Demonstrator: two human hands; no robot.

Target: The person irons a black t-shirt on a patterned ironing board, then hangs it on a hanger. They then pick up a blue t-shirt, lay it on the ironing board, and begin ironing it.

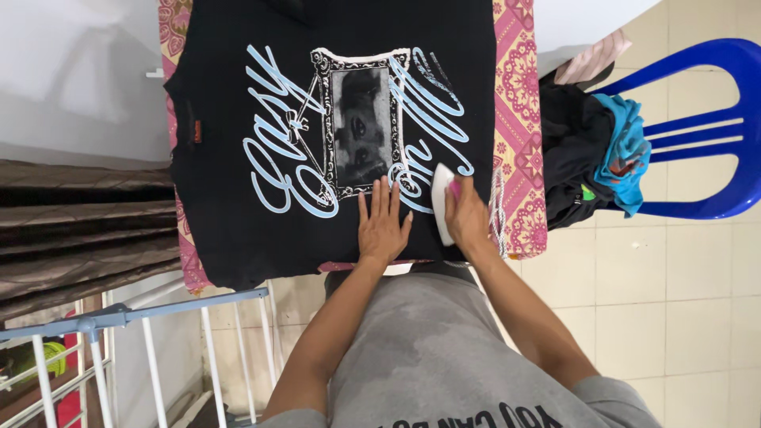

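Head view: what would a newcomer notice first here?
The black T-shirt, spread flat on a pink patterned cover, with pale blue lettering around a framed grey picture at its centre. At its near edge the left hand presses flat on the cloth while the right hand grips a white iron. To the right, a blue chair holds a pile of clothes.

Pale tiled floor (697,317); blue plastic chair (713,127).
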